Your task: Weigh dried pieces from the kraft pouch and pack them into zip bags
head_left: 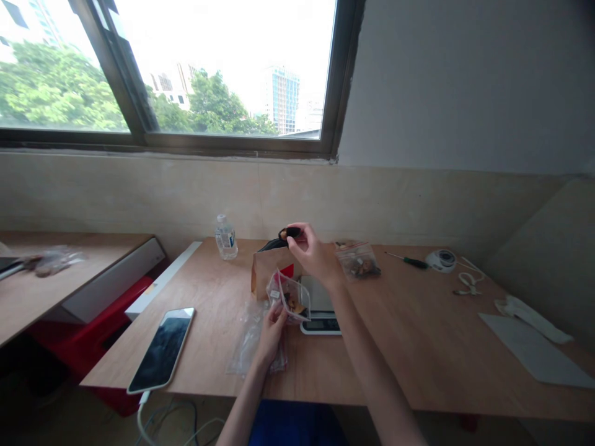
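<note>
Watching through the head camera, I am judging this work to be about midway. With the left hand point(273, 329) I am pinching a small clear bag point(290, 298) by its lower edge, the fingers pressed narrowly on the plastic. Its mouth is gaping, and some yellowish and dark pieces are already lying inside, so I am counting this bag as begun but not closed up.

With the right hand point(310, 251) I am gripping a dark piece point(292, 233) between thumb and fingers. It is hovering above and beyond the clear bag, near the top of the paper bag point(264, 272), so it is clearly not inside the clear one.

On the done side, a zip bag point(360, 263) with dark contents is lying farther right on the counter point(409, 341); I am taking it as filled, though from here I cannot make out whether its seal is pressed. On the remaining side, flat clear bags point(246, 341) are lying by the left hand, looking unused. The scale point(318, 297) is sitting just right of the clear bag, the right forearm partly covering it, and I am not managing to read its display.
</note>
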